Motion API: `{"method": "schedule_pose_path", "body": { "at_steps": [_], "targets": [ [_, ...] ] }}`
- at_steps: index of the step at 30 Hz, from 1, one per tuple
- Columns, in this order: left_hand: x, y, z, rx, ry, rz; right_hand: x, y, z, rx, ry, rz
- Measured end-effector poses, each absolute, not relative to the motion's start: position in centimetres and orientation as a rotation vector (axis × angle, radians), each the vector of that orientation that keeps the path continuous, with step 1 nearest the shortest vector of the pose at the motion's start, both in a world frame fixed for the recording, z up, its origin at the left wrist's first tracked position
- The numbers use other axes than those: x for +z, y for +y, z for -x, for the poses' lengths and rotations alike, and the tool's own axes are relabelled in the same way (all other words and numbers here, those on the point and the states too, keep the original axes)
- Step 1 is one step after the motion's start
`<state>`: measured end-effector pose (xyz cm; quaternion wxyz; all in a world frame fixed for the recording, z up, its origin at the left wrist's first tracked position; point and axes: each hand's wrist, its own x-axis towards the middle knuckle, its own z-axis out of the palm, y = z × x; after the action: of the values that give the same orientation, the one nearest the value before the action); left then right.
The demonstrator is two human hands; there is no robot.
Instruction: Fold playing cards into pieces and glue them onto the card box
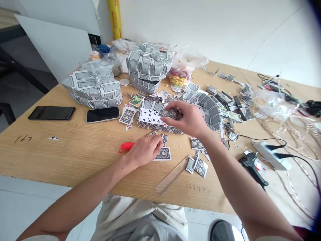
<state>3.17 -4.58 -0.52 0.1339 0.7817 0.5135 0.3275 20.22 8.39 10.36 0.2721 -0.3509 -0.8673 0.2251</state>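
Observation:
My right hand point(188, 117) reaches over an open box made of playing cards point(160, 128), with thumb and fingers pinched on a dark-backed playing card point(173, 113). White card faces with black clubs line the inside of the box. My left hand point(147, 149) is closed above the table, in front of the box; whatever its curled fingers hold is hidden. Beside it, a red loop handle point(126, 146) sticks out to the left. A folded playing card point(164, 154) lies face down at its fingertips. More folded cards point(200, 167) and a clear ruler point(173, 174) lie to the right.
Two lidded boxes of folded cards, one boat-like point(94, 87) and one rounder point(149, 67), stand behind. Two phones point(102, 114) lie left. An oval card tray point(209, 108) is right of the box. A glue gun point(253, 169) and power strip point(272, 155) with cables lie farther right.

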Motion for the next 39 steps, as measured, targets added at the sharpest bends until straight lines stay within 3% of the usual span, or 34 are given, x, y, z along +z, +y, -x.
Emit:
{"method": "schedule_pose_path", "body": {
  "at_steps": [5, 10, 39],
  "targets": [
    [-0.4, -4.6, -3.3, 0.826, 1.534, -2.343, 11.5, 15.6, -13.2, 0.350, -2.823, 0.833],
    [-0.2, -4.4, -3.2, 0.759, 1.570, -2.376, 10.7, 17.6, -9.3, 0.207, -2.977, 0.834],
    [0.2, -4.2, -3.2, 0.732, 1.532, -2.362, 8.5, 18.0, -7.6, 0.239, -3.092, 0.752]
  ]
}}
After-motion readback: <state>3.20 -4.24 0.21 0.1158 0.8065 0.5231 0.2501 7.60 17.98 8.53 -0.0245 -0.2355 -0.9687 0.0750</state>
